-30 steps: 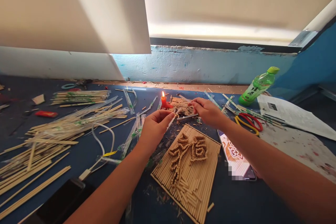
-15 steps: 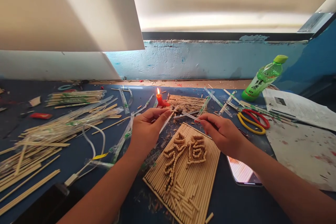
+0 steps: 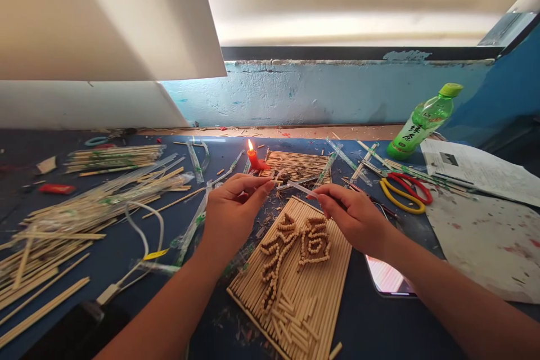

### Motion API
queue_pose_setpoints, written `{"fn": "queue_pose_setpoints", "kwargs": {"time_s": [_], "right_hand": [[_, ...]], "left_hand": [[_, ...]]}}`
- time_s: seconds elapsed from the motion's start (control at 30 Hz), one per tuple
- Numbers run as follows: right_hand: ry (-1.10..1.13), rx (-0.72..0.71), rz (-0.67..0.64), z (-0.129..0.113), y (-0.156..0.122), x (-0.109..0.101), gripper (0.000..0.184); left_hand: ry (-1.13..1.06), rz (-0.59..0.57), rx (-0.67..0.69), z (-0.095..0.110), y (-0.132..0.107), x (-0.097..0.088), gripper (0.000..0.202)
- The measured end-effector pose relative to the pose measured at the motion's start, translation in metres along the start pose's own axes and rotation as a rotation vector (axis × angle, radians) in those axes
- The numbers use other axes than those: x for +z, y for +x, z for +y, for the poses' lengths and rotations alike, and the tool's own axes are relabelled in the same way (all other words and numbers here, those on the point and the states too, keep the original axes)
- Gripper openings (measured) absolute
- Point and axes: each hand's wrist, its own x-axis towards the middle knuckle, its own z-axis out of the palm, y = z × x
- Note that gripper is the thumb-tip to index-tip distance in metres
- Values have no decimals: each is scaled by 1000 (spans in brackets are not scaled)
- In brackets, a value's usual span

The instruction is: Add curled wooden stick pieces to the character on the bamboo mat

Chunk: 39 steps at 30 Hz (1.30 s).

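My left hand [image 3: 234,208] is closed, thumb and fingertips pinching a short piece of wooden stick [image 3: 279,181]. In my right hand [image 3: 354,211] is a thin translucent white stick [image 3: 300,188], like a glue stick, its tip pointing left toward that piece. Just beyond the left fingertips burns a red candle [image 3: 253,158] with a small flame. Below both hands lies a panel of wooden sticks [image 3: 333,292], carrying a raised character [image 3: 314,242] built from small beadlike stick bits. Several cut stick pieces [image 3: 295,320] lie loose on the panel's lower part.
Bundles of sticks and plastic wrappers [image 3: 105,197] cover the left side, near a white cable [image 3: 162,225]. To the right are red-and-yellow-handled scissors [image 3: 405,197], a phone [image 3: 390,275], papers [image 3: 485,236] and a green tea bottle [image 3: 426,124]. Behind the hands is a smaller stick panel [image 3: 299,162].
The view has shifted slightly, so most things appear a little farther left. The white stick's tip has drawn back from the dark spot near the wooden piece. Both hands keep their hold.
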Motion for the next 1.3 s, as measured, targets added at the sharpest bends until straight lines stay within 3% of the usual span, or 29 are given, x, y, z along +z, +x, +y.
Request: {"fn": "queue_pose_setpoints", "kwargs": {"time_s": [0.47,0.7,0.9,1.1,1.3], "right_hand": [[134,48,-78,5,-1,4,32],[438,176,-138,5,4,2,31],[770,338,-156,3,7,-4,29],[728,378,-75,5,10,-5,29],[796,399,-167,8,9,-4,26]], "left_hand": [[-22,17,32,1,-2,1,10],[16,10,7,1,-2,0,12],[38,-2,-76,5,-3,1,17],[-149,-30,-278,5,0,0,28],[-297,-107,-368,-2,4,-1,28]]}}
